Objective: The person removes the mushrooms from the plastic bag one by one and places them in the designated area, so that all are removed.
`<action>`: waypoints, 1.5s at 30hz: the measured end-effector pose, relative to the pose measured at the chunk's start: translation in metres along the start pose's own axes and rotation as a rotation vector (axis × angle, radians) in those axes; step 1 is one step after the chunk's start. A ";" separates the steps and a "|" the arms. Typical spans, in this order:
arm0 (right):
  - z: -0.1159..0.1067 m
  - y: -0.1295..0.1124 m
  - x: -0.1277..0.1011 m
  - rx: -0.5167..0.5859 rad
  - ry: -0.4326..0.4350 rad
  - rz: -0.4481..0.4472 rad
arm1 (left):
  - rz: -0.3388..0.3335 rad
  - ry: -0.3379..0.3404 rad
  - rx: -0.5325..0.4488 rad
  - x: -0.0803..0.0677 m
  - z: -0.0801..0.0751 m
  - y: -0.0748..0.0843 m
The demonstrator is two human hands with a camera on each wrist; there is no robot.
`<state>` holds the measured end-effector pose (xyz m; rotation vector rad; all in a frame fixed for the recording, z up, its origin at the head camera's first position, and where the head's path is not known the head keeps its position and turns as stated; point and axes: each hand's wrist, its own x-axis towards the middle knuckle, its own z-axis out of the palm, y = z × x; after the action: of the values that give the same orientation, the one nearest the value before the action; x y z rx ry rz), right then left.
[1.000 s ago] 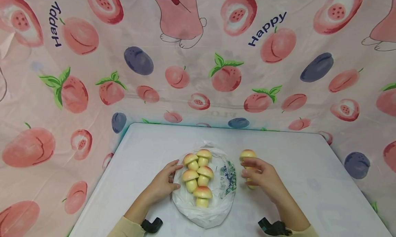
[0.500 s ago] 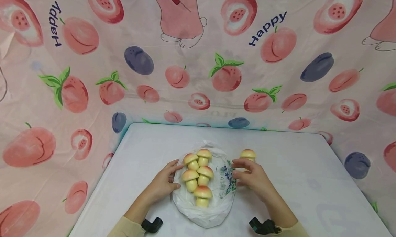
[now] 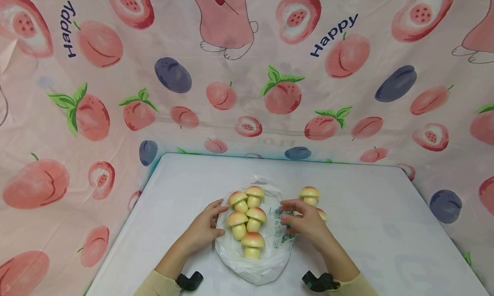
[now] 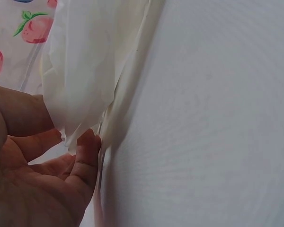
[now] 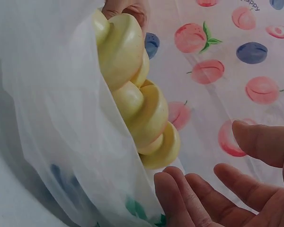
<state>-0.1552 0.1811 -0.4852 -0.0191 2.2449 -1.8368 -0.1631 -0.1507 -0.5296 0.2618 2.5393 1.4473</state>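
A white plastic bag lies on the table with its mouth spread wide. Inside it sit several yellow toy mushrooms with orange-tinged caps, grouped to the left. My left hand holds the bag's left rim; the left wrist view shows the film between its fingers. Over the right rim is my right hand, fingers loosely bent and nothing between them. In the right wrist view its fingertips are close beside the bag wall. Two more mushrooms stand outside the bag, the nearer one partly hidden by that hand.
The white table extends to both sides of the bag. A pink fruit-print cloth hangs behind and beside it. Black wrist cameras sit low at both sleeves.
My right hand has moved left from in front of the two outside mushrooms to over the bag's right rim, uncovering part of them. The left hand and the mushrooms stay put.
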 end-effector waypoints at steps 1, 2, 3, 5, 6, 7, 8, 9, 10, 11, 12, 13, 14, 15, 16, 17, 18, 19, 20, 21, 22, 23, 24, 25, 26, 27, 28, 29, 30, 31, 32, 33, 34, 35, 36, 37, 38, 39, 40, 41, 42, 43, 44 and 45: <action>0.001 0.001 0.001 0.006 -0.012 -0.007 | -0.001 0.000 -0.001 0.000 0.000 0.000; 0.003 0.002 0.001 0.011 -0.019 -0.009 | -0.001 -0.001 -0.002 0.000 0.000 0.000; 0.005 0.003 0.002 0.015 -0.026 -0.009 | -0.002 -0.002 -0.002 0.000 0.000 0.000; 0.009 0.005 0.004 0.019 -0.039 -0.010 | 0.000 -0.005 -0.004 0.000 0.000 0.000; 0.010 0.006 0.005 0.017 -0.041 -0.010 | 0.001 -0.007 -0.006 0.000 0.000 0.000; 0.012 0.006 0.006 0.016 -0.044 -0.009 | 0.002 -0.007 -0.006 0.000 0.000 0.000; 0.013 0.006 0.006 0.012 -0.041 -0.004 | 0.003 -0.007 -0.004 0.000 0.000 -0.001; 0.015 0.006 0.007 0.010 -0.040 -0.001 | 0.003 -0.007 -0.004 0.000 0.000 -0.001; 0.016 0.006 0.008 0.006 -0.038 0.000 | 0.003 -0.006 -0.004 0.000 0.000 -0.001; 0.017 0.006 0.008 0.007 -0.037 0.002 | 0.004 -0.006 -0.005 0.000 0.000 -0.001; 0.018 0.006 0.008 0.009 -0.038 0.005 | 0.004 -0.006 -0.005 0.000 0.000 -0.001; 0.019 0.006 0.008 0.013 -0.041 0.006 | 0.004 -0.005 -0.005 0.000 0.000 -0.001; 0.020 0.006 0.009 0.017 -0.042 0.008 | 0.005 -0.006 -0.008 0.000 0.000 -0.001; 0.021 0.006 0.009 0.022 -0.045 0.009 | 0.006 -0.006 -0.009 0.000 0.000 -0.001; 0.022 0.006 0.009 0.025 -0.047 0.012 | 0.007 -0.006 -0.010 0.000 0.000 -0.001; 0.023 0.006 0.010 0.029 -0.047 0.014 | 0.007 -0.006 -0.008 0.000 0.000 -0.001; 0.024 0.007 0.010 0.027 -0.047 0.016 | 0.007 -0.006 -0.005 0.000 0.000 -0.001; 0.025 0.007 0.011 0.027 -0.047 0.018 | 0.006 -0.005 -0.004 0.000 0.000 -0.001; 0.026 0.007 0.012 0.023 -0.046 0.020 | 0.006 -0.004 -0.001 -0.001 0.000 -0.001; 0.027 0.008 0.012 0.023 -0.045 0.023 | 0.006 -0.003 0.001 -0.001 0.000 -0.001; 0.028 0.008 0.013 0.018 -0.042 0.025 | 0.005 -0.002 0.002 -0.001 0.000 -0.001; 0.029 0.008 0.014 0.017 -0.041 0.028 | 0.005 -0.002 0.002 -0.001 0.000 -0.001; 0.030 0.009 0.014 0.016 -0.040 0.031 | 0.005 -0.002 0.002 -0.001 0.000 -0.001; 0.031 0.009 0.015 0.019 -0.040 0.035 | 0.005 -0.002 0.001 -0.001 -0.001 -0.001; 0.032 0.010 0.016 0.017 -0.038 0.036 | 0.006 -0.001 0.001 -0.001 -0.001 -0.001; 0.033 0.010 0.016 0.017 -0.037 0.037 | 0.006 -0.001 0.001 -0.001 -0.001 -0.001; 0.034 0.011 0.017 0.015 -0.036 0.039 | 0.006 -0.002 0.000 -0.001 -0.001 -0.001; 0.035 0.011 0.017 0.017 -0.037 0.041 | 0.006 -0.002 0.000 -0.001 -0.001 -0.001; 0.035 0.012 0.018 0.015 -0.037 0.043 | 0.006 -0.001 0.001 -0.001 -0.001 -0.001; 0.036 0.012 0.018 0.012 -0.038 0.043 | 0.006 -0.001 0.001 -0.001 -0.001 -0.001; 0.036 0.012 0.018 0.008 -0.039 0.043 | 0.006 -0.001 0.000 -0.001 -0.001 -0.002; 0.037 0.012 0.019 0.007 -0.041 0.045 | 0.006 0.000 0.000 -0.001 -0.001 -0.002; 0.037 0.012 0.019 0.005 -0.044 0.046 | 0.006 0.000 -0.001 -0.001 -0.001 -0.002; 0.038 0.013 0.019 0.005 -0.047 0.046 | 0.005 0.001 0.000 -0.001 -0.001 -0.002; 0.038 0.013 0.020 0.002 -0.049 0.048 | 0.005 0.001 -0.001 -0.001 -0.001 -0.002; 0.039 0.013 0.020 0.000 -0.050 0.048 | 0.005 0.001 0.000 -0.001 -0.001 -0.001; 0.039 0.013 0.021 0.001 -0.053 0.050 | 0.004 0.001 -0.004 -0.001 -0.001 -0.001; 0.040 0.013 0.022 0.003 -0.055 0.053 | 0.004 -0.001 -0.006 -0.001 -0.001 -0.001; 0.040 0.013 0.022 0.003 -0.057 0.055 | 0.004 -0.002 -0.007 -0.001 -0.001 -0.001; 0.041 0.014 0.023 0.005 -0.059 0.058 | 0.003 -0.002 -0.009 -0.001 -0.001 0.000; 0.041 0.014 0.024 0.006 -0.061 0.060 | 0.003 -0.003 -0.010 -0.001 -0.001 0.000; 0.042 0.015 0.024 0.007 -0.062 0.061 | 0.002 -0.004 -0.011 -0.001 -0.001 0.000; 0.042 0.015 0.025 0.008 -0.063 0.063 | 0.001 -0.004 -0.013 -0.001 -0.001 0.000; 0.043 0.016 0.026 0.007 -0.063 0.064 | 0.001 -0.004 -0.011 -0.001 -0.001 0.001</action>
<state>-0.1698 0.1392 -0.5124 -0.0032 2.1709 -1.7861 -0.1625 -0.1512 -0.5288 0.2638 2.5282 1.4591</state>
